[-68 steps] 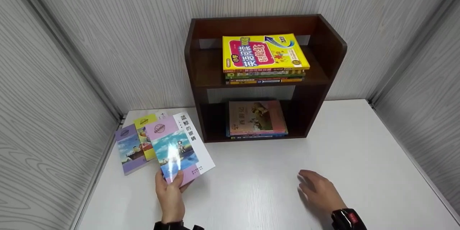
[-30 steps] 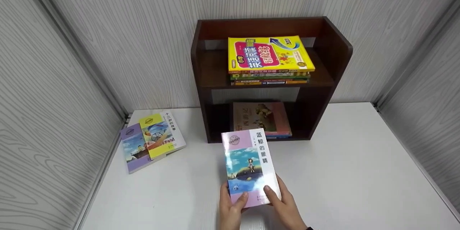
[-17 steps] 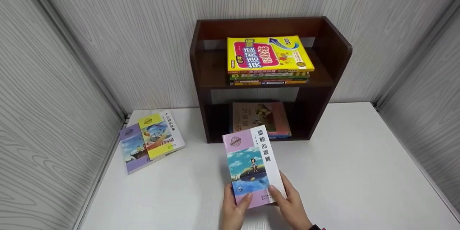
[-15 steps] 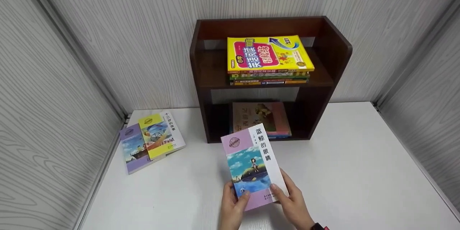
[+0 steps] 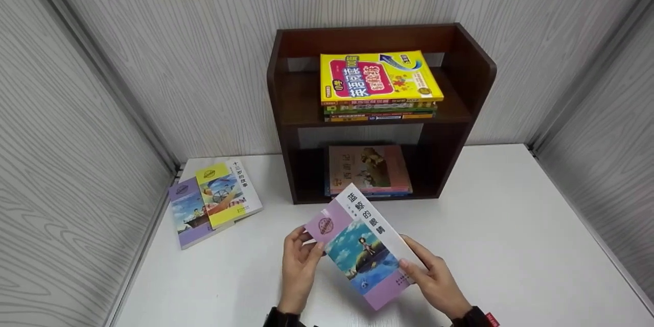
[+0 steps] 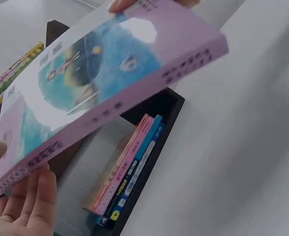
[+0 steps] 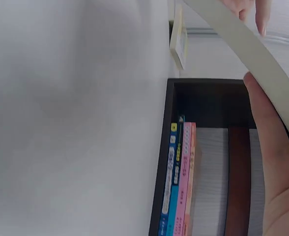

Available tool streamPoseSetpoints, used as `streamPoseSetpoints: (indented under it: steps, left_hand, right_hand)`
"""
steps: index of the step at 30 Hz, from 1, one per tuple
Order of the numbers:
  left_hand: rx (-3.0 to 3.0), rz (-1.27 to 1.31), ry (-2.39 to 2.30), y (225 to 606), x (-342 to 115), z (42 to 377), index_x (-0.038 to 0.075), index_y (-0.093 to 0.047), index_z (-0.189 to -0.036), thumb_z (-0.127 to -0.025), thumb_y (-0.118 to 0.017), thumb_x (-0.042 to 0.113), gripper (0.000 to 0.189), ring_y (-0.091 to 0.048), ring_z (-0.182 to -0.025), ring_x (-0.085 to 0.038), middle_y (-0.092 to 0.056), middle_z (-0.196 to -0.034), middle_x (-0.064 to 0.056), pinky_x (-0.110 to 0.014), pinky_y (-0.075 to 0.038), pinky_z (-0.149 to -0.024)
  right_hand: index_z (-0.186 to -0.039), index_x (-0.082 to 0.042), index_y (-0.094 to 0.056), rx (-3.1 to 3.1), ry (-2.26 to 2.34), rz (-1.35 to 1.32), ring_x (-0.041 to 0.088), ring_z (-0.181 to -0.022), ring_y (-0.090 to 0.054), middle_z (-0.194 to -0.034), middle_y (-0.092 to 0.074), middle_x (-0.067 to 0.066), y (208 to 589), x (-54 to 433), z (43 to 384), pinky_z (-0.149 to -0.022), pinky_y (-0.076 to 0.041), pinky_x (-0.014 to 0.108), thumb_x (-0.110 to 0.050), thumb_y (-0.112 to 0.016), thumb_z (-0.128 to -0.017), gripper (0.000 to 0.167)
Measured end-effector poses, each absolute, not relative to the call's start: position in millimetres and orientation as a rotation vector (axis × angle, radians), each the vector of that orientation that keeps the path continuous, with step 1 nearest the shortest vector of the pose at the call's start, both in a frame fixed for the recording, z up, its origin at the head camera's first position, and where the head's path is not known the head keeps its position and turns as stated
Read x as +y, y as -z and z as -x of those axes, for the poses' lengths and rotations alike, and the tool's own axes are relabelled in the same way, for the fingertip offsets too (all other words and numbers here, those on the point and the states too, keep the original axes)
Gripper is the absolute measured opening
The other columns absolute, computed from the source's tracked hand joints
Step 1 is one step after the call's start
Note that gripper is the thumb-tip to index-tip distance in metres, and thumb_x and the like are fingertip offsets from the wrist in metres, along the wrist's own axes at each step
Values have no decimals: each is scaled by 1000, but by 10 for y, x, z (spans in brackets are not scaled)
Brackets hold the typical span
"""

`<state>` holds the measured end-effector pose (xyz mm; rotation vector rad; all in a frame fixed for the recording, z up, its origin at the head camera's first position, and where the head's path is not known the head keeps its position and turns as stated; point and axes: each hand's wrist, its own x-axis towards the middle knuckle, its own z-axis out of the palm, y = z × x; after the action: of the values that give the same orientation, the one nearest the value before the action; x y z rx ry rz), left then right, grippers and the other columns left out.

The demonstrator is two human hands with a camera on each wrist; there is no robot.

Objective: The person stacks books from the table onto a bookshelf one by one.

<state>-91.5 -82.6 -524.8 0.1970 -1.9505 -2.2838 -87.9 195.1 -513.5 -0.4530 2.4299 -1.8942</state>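
A paperback book (image 5: 365, 250) with a lilac and white cover and a sea picture is held tilted above the table, in front of the shelf. My right hand (image 5: 434, 281) grips its lower right side, thumb on the cover and fingers behind. At the upper left corner my left hand (image 5: 300, 265) pinches the book by the spine edge. The lilac spine (image 6: 110, 110) faces the left wrist camera, with the left fingers (image 6: 39, 199) under it. In the right wrist view the page edges (image 7: 247, 46) show, with a right finger against the back.
A dark brown two-tier shelf (image 5: 462, 87) stands at the back. Its top tier bears a stack of books (image 5: 380, 76) with a yellow one uppermost; another stack (image 5: 368, 168) lies below. Two overlapping books, one yellow (image 5: 227, 194) and one purple (image 5: 191, 212), lie at the table's left.
My left hand brought the lilac book from the left pile to the middle, where my right hand took hold too. The book has since turned counter-clockwise, and my left hand has shifted to its upper corner.
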Motion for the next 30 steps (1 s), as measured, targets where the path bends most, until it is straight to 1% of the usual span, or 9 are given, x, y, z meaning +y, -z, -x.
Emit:
streamPoseSetpoints:
  steps: [3,6,8,14,16,18,23,27,30]
  left_hand:
    - [-2081,-33,2247,5233,-971,960,-2,-41,-149,-104,-66,8,53,-66,-105,-23,-58,-130,-24,-27,-60,-83]
    - [-2250,170,2183,5231,-1063,969,-2,-49,-143,-105,-67,18,46,-66,-100,-22,-60,-126,-21,-26,-60,-79]
    - [-2344,268,2159,5239,-1084,957,-1,-51,-141,-106,-65,24,45,-66,-95,-19,-62,-120,-17,-25,-59,-71]
    - [-2399,300,2169,5294,-1014,887,-1,-46,-142,-112,-53,30,44,-58,-76,-13,-56,-96,-7,-21,-47,-50]
    - [-2380,263,2193,5307,-980,862,-2,-45,-143,-113,-50,29,44,-57,-77,-13,-55,-97,-7,-22,-48,-51]
    - [-2361,226,2204,5317,-948,845,-2,-44,-145,-113,-49,29,44,-57,-84,-13,-56,-101,-7,-22,-49,-60]
    - [-2289,137,2222,5334,-881,824,-3,-42,-146,-113,-47,26,45,-53,-94,-16,-54,-105,-8,-24,-47,-75]
    - [-2206,87,2217,5359,-838,829,-5,-42,-144,-114,-45,21,40,-53,-89,-15,-51,-95,-6,-24,-47,-72]
    - [-2131,34,2260,5399,-802,825,-5,-42,-141,-114,-43,19,36,-54,-80,-14,-50,-90,-6,-25,-52,-60]
  right_hand:
    - [-151,2,-54,2426,1844,511,4,-121,-65,-147,-61,24,5094,2038,917,-101,-50,18,-10,-64,-105,48]
    - [-149,-1,-57,2403,1821,548,9,-110,-71,-141,-65,24,5051,2106,957,-91,-57,22,-12,-65,-105,46]
    - [-148,-1,-58,2380,1816,547,12,-101,-73,-138,-66,24,5029,2131,987,-82,-61,25,-14,-66,-105,46]
    - [-144,-6,-63,2431,1828,317,13,-83,-71,-132,-68,18,5044,2097,1027,-68,-58,25,-18,-72,-101,45]
    - [-144,-10,-63,2458,1865,190,14,-82,-69,-129,-69,16,5064,2060,1026,-67,-56,25,-15,-74,-99,47]
    - [-149,-12,-59,2468,1910,92,14,-86,-68,-129,-69,14,5086,2019,1026,-69,-55,24,-14,-75,-99,52]
    - [-161,-12,-38,2371,2036,-37,13,-96,-71,-134,-66,20,5136,1926,1029,-76,-59,25,-12,-69,-103,66]
    - [-165,-14,-27,2305,2064,-90,15,-101,-70,-143,-59,22,5177,1872,1014,-78,-59,25,-15,-65,-106,70]
    - [-167,-16,-26,2276,2062,-107,20,-103,-68,-148,-55,22,5216,1844,973,-78,-59,26,-19,-63,-108,70]
